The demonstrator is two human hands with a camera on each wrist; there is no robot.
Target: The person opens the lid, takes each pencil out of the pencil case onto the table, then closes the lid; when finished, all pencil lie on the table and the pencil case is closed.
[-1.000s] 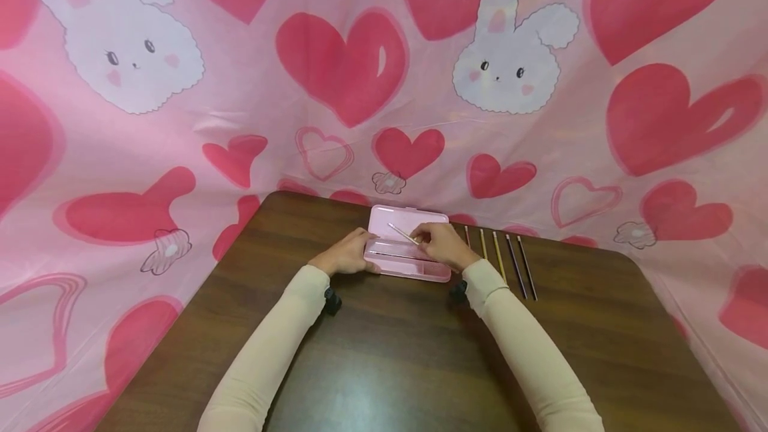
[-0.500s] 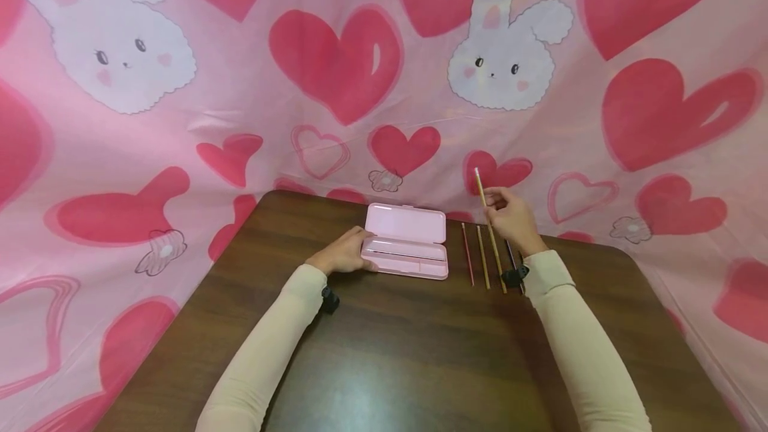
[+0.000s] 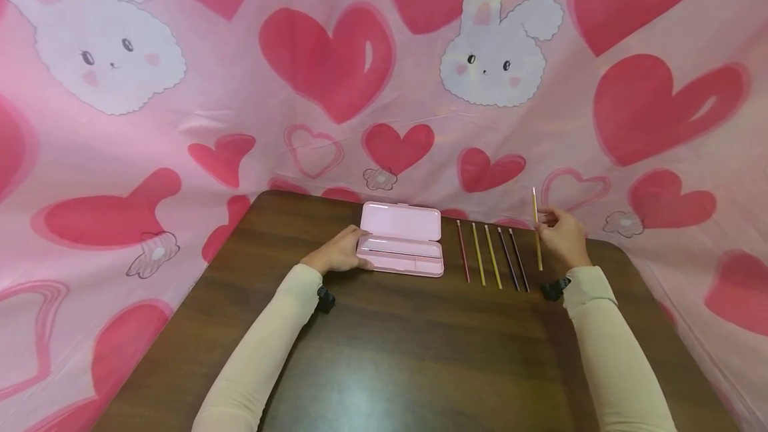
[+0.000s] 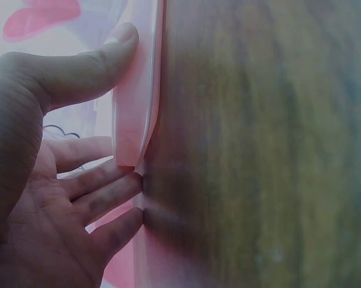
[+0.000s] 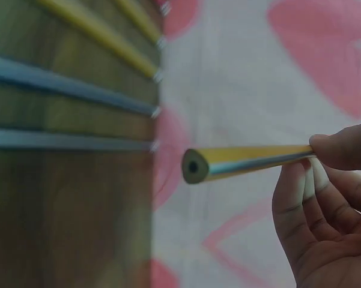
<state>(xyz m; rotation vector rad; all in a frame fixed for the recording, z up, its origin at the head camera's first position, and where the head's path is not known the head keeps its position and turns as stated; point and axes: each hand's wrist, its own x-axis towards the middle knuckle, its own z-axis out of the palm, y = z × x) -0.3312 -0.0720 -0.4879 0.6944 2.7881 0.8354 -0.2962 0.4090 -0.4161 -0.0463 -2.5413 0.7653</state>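
My right hand (image 3: 564, 237) pinches a yellow pencil (image 3: 537, 229) between thumb and fingers, upright at the right of a row of pencils. In the right wrist view the flat, unsharpened end of this pencil (image 5: 246, 161) points toward the row. My left hand (image 3: 340, 252) holds the left end of an open pink pencil case (image 3: 401, 222). Its thumb (image 4: 105, 63) presses the case's front side, while the other fingers (image 4: 111, 186) lie at the end and behind. The case's lower half shows a divided tray and a clear flap.
On the wooden table (image 3: 384, 339), right of the case, lie a red pencil (image 3: 463, 252), two yellow pencils, the left one (image 3: 478, 254) beside the other (image 3: 493, 257), and two dark pencils, the outer one (image 3: 519, 261) rightmost. A pink heart-patterned cloth (image 3: 336, 59) hangs behind the table edge.
My right hand has carried the yellow pencil from over the case, across the row of pencils, to the row's right side. The left hand has stayed at the case.
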